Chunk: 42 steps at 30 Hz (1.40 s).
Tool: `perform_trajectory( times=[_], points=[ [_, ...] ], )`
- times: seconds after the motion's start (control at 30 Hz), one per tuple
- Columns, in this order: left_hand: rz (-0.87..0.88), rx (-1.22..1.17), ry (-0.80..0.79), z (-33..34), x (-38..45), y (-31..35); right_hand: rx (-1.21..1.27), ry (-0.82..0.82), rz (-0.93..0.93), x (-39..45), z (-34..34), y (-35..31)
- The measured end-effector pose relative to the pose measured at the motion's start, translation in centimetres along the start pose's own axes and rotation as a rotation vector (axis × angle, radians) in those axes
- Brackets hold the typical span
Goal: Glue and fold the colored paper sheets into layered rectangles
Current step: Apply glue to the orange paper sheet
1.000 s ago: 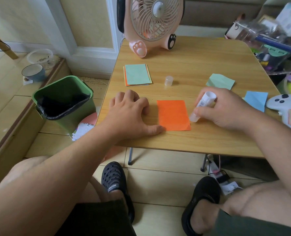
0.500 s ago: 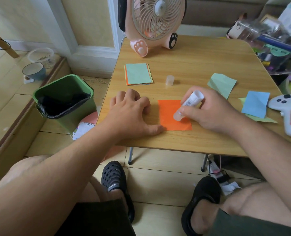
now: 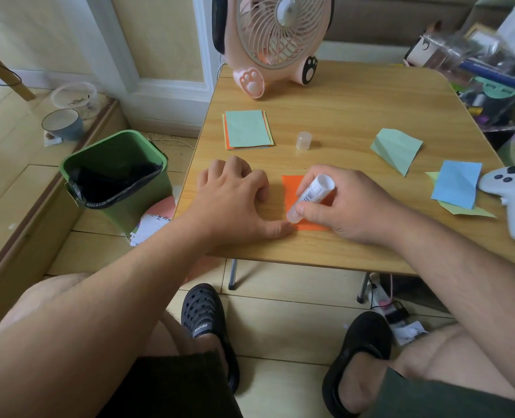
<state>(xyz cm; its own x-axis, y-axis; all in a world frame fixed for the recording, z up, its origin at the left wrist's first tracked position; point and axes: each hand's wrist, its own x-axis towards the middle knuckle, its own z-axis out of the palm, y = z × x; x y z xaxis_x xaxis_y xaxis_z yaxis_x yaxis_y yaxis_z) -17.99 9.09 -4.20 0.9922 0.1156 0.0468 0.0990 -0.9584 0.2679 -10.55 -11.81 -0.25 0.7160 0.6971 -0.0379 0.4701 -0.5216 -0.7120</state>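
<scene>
Wooden table (image 3: 355, 98), tiled floor (image 3: 280, 312), pale wall (image 3: 165, 34), green bin (image 3: 120, 188)

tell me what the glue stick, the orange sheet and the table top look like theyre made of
Glue stick: smooth white plastic tube, seemingly, with a printed barcode label and a translucent lower end.
Orange sheet: thin matte paper, lying flat with crisp edges.
Table top: wood-look surface, light grain with a slight sheen; probably laminate or veneer rather than solid wood, though the view cannot settle it.
</scene>
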Motion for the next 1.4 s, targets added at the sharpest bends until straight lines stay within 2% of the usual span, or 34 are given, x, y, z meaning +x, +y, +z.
perform_trajectory(
  times=[0.3, 0.9, 1.2, 1.4],
  points=[
    [0.002, 0.002, -0.030, -0.2, 0.0, -0.1, -0.012, 0.027, -0.001, -0.6, -0.7, 0.6],
    [0.001, -0.004, -0.040, -0.2, 0.1, -0.2, -0.068, 0.037, 0.145, -2.2, -3.6, 2.1],
    [0.005, -0.005, -0.051, -0.4, -0.1, -0.1, -0.121, 0.010, 0.106, -2.4, -4.3, 2.3],
    [0.008, -0.012, -0.042, -0.3, 0.0, -0.2, -0.074, 0.151, 0.117, -2.2, -4.8, 2.9]
  ],
)
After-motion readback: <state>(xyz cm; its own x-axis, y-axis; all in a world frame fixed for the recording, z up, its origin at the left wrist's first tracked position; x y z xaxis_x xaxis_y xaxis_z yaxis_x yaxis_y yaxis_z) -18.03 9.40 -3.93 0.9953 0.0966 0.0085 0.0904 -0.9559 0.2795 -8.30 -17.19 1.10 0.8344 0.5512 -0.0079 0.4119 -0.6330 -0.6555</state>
